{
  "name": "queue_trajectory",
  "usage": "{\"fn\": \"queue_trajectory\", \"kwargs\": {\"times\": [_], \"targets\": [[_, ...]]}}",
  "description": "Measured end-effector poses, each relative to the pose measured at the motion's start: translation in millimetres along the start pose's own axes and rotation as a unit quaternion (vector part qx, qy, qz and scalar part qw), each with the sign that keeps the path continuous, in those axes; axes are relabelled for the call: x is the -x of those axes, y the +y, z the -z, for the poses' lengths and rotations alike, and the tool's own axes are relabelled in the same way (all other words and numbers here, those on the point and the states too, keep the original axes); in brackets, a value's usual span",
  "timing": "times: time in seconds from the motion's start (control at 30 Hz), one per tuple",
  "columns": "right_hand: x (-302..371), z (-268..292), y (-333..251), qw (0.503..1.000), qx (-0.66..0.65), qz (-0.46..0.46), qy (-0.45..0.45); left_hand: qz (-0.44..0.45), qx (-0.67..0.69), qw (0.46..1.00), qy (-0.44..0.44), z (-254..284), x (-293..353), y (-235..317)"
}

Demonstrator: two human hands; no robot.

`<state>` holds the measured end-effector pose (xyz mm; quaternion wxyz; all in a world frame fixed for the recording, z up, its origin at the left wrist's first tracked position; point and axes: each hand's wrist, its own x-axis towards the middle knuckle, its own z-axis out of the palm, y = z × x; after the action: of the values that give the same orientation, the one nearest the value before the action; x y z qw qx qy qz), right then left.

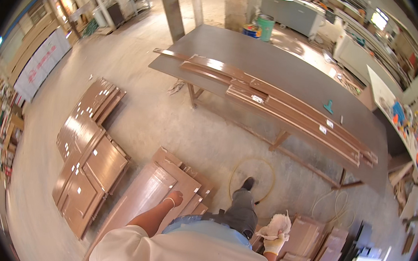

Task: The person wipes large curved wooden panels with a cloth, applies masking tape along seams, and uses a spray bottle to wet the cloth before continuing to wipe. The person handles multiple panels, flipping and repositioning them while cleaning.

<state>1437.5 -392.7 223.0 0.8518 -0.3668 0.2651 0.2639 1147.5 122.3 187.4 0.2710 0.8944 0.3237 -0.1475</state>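
My left hand [176, 197], bare and with a pale band at the wrist, hangs over a stack of brown door panels [150, 185] on the floor. Its fingers look curled in, and nothing shows in them; I cannot tell whether it touches the top panel. At my other side, my right hand [272, 245] wears a white glove. It grips a crumpled whitish cloth [277, 226], which bunches up above the fingers. More brown panels [304, 238] lie low beside that hand.
A long dark table [202, 40] ahead bears brown strips [295, 110] and a teal tool [328, 106]. More brown panels [79, 159] are piled on the floor at left. A yellowish hose [232, 175] loops around my foot. A green bucket [265, 27] stands behind the table.
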Motion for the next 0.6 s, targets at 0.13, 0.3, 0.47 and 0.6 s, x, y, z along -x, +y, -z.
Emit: {"fn": "queue_trajectory", "kwargs": {"times": [0.13,0.3,0.47,0.6], "targets": [[-124.7,-3.1,-46.8,0.994,-0.003,-0.081,0.067,0.153,0.119,0.980,-0.039,-13.5,-72.2,80.6],[-247.8,-109.9,-163.6,0.891,0.420,0.113,-0.127,0.146,0.160,0.976,-0.035,26.5,-222.5,231.1],[-326.9,-271.7,-282.9,0.945,0.287,-0.132,-0.080,0.044,0.209,0.977,-0.014,93.4,-340.1,382.6],[-393.9,-347.2,-323.4,0.923,0.339,-0.159,-0.086,-0.034,0.142,0.988,0.044,138.1,-425.1,457.3]]}}
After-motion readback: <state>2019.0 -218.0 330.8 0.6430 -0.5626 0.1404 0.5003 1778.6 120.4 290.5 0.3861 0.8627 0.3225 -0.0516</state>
